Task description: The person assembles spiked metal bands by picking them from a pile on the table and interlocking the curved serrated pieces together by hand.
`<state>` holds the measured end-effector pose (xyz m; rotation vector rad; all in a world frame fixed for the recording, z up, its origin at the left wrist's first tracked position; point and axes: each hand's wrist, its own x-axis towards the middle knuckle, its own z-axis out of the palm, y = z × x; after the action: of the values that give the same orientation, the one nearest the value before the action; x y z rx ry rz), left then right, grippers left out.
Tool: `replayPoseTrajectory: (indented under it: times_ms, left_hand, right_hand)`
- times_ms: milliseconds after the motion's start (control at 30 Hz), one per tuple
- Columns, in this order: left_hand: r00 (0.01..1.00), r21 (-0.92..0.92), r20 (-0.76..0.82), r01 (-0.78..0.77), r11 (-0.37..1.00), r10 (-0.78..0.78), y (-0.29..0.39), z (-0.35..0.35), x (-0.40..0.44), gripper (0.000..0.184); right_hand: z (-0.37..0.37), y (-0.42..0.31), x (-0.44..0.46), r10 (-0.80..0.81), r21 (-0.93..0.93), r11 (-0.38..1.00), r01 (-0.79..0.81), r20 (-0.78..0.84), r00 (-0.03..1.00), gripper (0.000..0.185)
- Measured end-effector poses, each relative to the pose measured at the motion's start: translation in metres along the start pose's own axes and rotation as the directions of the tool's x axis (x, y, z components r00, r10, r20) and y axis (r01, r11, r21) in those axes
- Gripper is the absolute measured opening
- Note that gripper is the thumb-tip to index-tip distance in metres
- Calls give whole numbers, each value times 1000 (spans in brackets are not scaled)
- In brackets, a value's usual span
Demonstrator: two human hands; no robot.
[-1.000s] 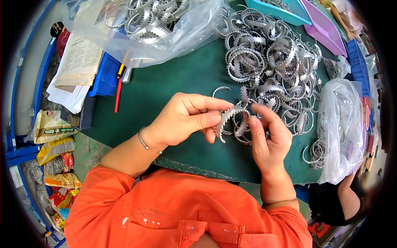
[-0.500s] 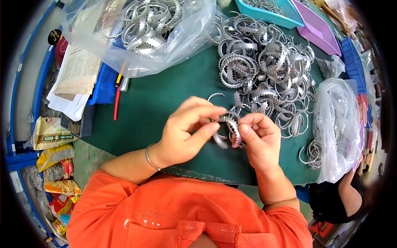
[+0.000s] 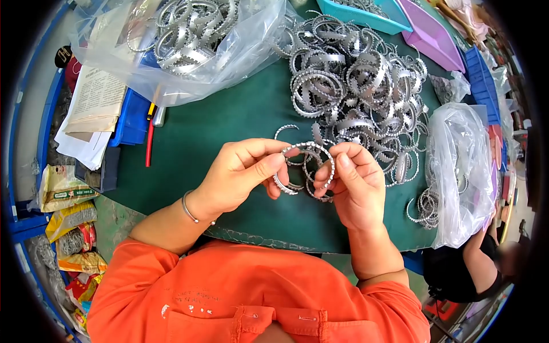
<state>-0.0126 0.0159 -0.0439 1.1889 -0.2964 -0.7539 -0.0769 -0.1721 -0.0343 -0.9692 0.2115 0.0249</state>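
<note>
An open, toothed silver metal ring (image 3: 309, 144) stretches between my two hands above the table's front. My left hand (image 3: 243, 174) is closed on its left side, thumb and forefinger pinching the band. My right hand (image 3: 358, 191) grips the ring's right side between thumb and fingers. Other rings show through and below the held one; whether my right fingers also hold some of them, I cannot make out. Just beyond my hands, a single curved ring (image 3: 286, 127) lies beside a large heap of similar toothed rings (image 3: 351, 123).
A clear plastic bag (image 3: 229, 68) with more rings lies at the back left. Papers (image 3: 91, 114), a blue bin (image 3: 130, 123) and a red pen (image 3: 149, 143) are at the left. Teal (image 3: 372, 18) and purple trays (image 3: 432, 43) stand behind; another plastic bag (image 3: 463, 171) and a person (image 3: 466, 266) are at right.
The held ring has turned so its open round shape faces me. My left hand has lowered slightly, and its fingers have closed on the ring's left side. The view has shifted a little.
</note>
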Motion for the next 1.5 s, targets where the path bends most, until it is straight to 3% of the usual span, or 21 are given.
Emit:
replayPoseTrajectory:
  times_ms: [133,267,533,933,1000,1067,1100,1200,1333,1400,1433,1500]
  left_hand:
    - [1000,19,-3,-10,1000,10,1,1,0,27]
    - [1000,15,1,-7,1000,7,1,0,-1,27]
    - [1000,-117,-11,18,993,-19,1,0,0,27]
    - [998,-153,53,-26,988,35,-1,-3,0,26]
    - [999,-151,36,-20,988,26,2,-2,-1,25]
    - [998,-102,23,-60,993,63,2,-2,0,26]
    - [995,-52,13,-100,994,100,2,-2,0,26]
    - [996,-134,-45,-86,987,81,-1,-3,2,32]
    - [996,-134,-74,-68,989,58,4,1,1,35]
    - [989,-92,-74,-136,986,130,3,3,0,35]
    - [985,-80,-71,-164,983,159,2,4,0,34]
    - [965,-54,-53,-259,964,256,-2,3,1,30]
  right_hand:
    - [-4,-1,1,6,-147,989,2,52,999,27]
    - [0,-6,0,110,-271,957,-104,8,994,25]
    - [-2,-2,2,43,-152,987,-44,-8,999,24]
    - [-3,-4,0,37,-195,980,-35,3,999,23]
    - [-2,-4,-1,-28,-223,974,30,16,999,22]
    - [-8,0,-1,-183,-266,941,211,127,975,21]
    - [-8,-1,4,-328,-278,879,388,238,914,22]
    - [-6,-5,2,-462,-434,706,560,317,828,23]
    - [-1,-4,-2,-541,-478,570,669,395,743,29]
    - [5,-3,-8,-560,-406,664,627,285,778,35]
    - [-2,-4,-7,-552,-448,596,667,375,745,41]
    - [4,-7,-9,-551,-529,531,662,377,744,36]
